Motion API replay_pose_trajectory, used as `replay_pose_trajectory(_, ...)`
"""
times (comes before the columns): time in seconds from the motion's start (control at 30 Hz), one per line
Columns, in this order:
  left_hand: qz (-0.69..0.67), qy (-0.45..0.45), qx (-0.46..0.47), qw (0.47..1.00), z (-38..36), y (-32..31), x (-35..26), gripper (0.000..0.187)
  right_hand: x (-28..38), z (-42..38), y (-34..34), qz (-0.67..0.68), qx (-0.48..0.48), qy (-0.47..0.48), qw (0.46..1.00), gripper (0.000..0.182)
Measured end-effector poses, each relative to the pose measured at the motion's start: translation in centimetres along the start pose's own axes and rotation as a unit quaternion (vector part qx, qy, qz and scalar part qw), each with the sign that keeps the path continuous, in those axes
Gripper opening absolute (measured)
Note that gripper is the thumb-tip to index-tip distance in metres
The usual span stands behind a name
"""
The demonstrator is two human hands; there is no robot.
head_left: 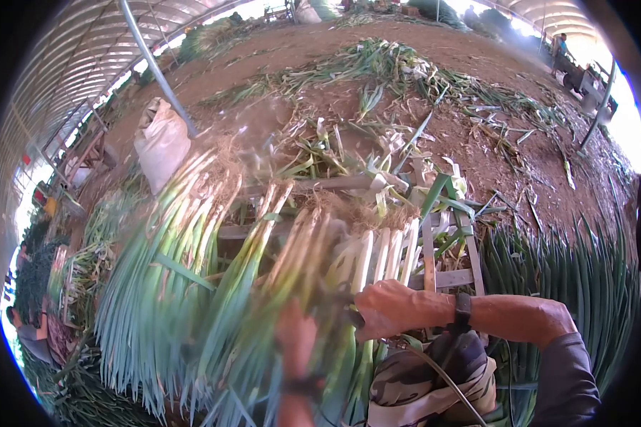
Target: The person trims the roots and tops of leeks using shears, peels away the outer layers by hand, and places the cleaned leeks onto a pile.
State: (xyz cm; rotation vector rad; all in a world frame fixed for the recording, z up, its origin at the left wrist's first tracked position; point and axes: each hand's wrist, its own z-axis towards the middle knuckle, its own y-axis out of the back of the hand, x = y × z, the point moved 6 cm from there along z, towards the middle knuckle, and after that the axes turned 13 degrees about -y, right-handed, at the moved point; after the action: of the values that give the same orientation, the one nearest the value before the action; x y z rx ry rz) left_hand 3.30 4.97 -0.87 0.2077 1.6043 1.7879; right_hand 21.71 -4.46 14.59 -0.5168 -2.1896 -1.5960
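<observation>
Green onions (228,292) lie in a thick row across a wooden rack, with pale stems and roots pointing away from me and green leaves toward me. My left hand (295,338), smeared by motion, is over the leaves in the middle of the row. To its right, my right hand (388,307) is closed with fingers curled; a dark blurred shape shows at its front, and I cannot tell what it is. Just beyond the right hand lie white, cleaned-looking stems (386,256). A thin hose (445,373) runs below the right wrist, over my camouflage-clad leg.
The wooden rack (452,277) shows at right beside more upright green onions (563,285). Peeled leaves (384,67) litter the dirt floor ahead. A whitish sack (162,142) stands by a metal pole (153,60). One person (39,334) is at far left, another (561,53) at far right.
</observation>
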Motion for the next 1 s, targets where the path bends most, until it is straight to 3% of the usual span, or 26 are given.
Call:
replay_pose_trajectory(0.13,-0.002,0.027,0.043,0.999,0.4,0.2,-0.1,0.04,-2.0,2.1,-0.6,-0.04,-0.015,-0.021,0.999,0.034)
replay_pose_trajectory(0.37,-0.02,-0.002,0.036,0.999,0.2,-0.5,0.4,0.04,-4.5,4.3,0.0,-0.095,-0.031,-0.088,0.991,0.038)
replay_pose_trajectory(0.47,-0.031,-0.016,0.034,0.999,0.2,-0.8,0.6,0.04,-4.3,4.0,1.7,-0.059,-0.065,-0.071,0.994,0.042)
replay_pose_trajectory(0.67,-0.091,-0.014,0.042,0.995,0.5,-1.1,1.1,0.042,-6.4,6.2,1.2,-0.115,-0.02,-0.119,0.986,0.042)
replay_pose_trajectory(0.83,-0.271,0.072,0.115,0.953,0.8,0.0,1.3,0.054,-5.2,4.0,2.3,-0.019,-0.003,-0.098,0.995,0.041)
replay_pose_trajectory(0.93,-0.251,0.022,0.017,0.968,0.2,-0.6,2.5,0.06,-3.5,0.8,2.8,0.049,0.025,-0.085,0.995,0.04)
replay_pose_trajectory(1.0,-0.265,0.014,0.019,0.964,0.0,0.4,1.8,0.059,-2.3,-1.1,2.5,0.046,0.047,-0.079,0.995,0.044)
